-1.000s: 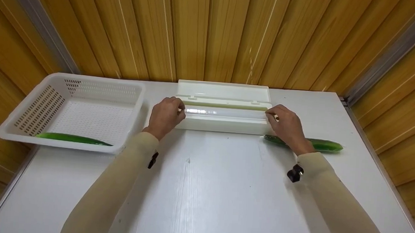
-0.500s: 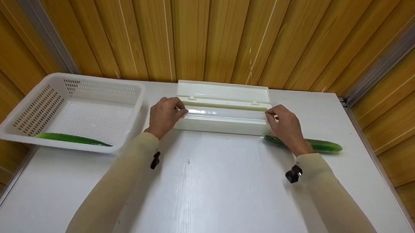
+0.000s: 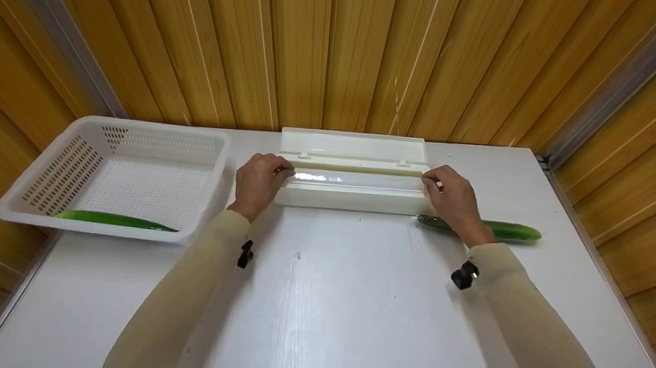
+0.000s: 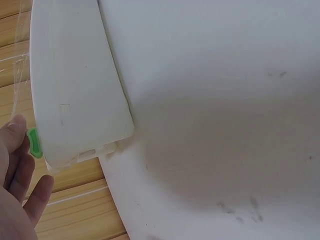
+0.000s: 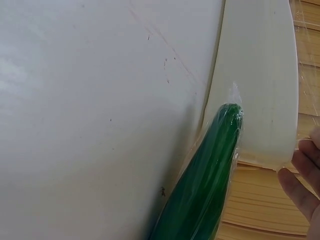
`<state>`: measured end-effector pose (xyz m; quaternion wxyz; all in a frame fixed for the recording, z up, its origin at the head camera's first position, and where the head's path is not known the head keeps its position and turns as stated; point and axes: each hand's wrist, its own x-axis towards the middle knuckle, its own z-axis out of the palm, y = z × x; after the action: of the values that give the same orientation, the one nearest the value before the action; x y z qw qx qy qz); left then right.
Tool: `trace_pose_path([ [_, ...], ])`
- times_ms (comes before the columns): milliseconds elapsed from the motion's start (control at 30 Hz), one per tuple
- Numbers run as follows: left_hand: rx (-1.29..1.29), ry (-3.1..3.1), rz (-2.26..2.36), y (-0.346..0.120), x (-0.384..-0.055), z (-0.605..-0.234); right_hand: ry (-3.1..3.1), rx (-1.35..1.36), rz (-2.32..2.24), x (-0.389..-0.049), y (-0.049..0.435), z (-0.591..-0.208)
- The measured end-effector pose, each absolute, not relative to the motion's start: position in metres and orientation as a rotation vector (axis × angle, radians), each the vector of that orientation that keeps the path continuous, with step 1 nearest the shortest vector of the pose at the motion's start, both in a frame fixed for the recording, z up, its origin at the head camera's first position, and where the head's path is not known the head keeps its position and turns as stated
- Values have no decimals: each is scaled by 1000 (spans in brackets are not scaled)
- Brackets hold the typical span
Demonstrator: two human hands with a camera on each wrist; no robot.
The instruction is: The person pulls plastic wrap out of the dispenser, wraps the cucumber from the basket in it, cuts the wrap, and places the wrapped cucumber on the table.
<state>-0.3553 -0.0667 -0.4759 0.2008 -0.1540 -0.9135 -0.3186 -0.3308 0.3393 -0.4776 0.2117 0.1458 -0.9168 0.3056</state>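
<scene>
A white cling film dispenser box (image 3: 355,202) sits at the back of the table, its lid (image 3: 354,146) raised. Clear cling film (image 3: 363,180) stretches across its opening. At the box's left end my left hand (image 3: 256,185) pinches the film's edge between thumb and forefinger; in the left wrist view a green tab (image 4: 34,143) shows beside those fingertips. My right hand (image 3: 455,201) pinches the film at the right end, only partly visible in the right wrist view. Under the right wrist lies a film-wrapped cucumber (image 5: 200,185), its tip close to the box's front.
On the left stands a white perforated basket (image 3: 212,193), with a green cucumber (image 3: 112,219) lying inside along the near wall. Wooden-look panels (image 3: 360,53) rise behind the white table (image 3: 342,312).
Both hands stay at the ends of the box. My left fingers have shifted only slightly; the film looks much the same.
</scene>
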Motion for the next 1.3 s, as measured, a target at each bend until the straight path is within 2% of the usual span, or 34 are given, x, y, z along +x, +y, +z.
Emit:
trace_pose_path([
  [1300, -501, -2281, -952, -74, -328, -467, -2305, 550, 797, -303, 347, -472],
])
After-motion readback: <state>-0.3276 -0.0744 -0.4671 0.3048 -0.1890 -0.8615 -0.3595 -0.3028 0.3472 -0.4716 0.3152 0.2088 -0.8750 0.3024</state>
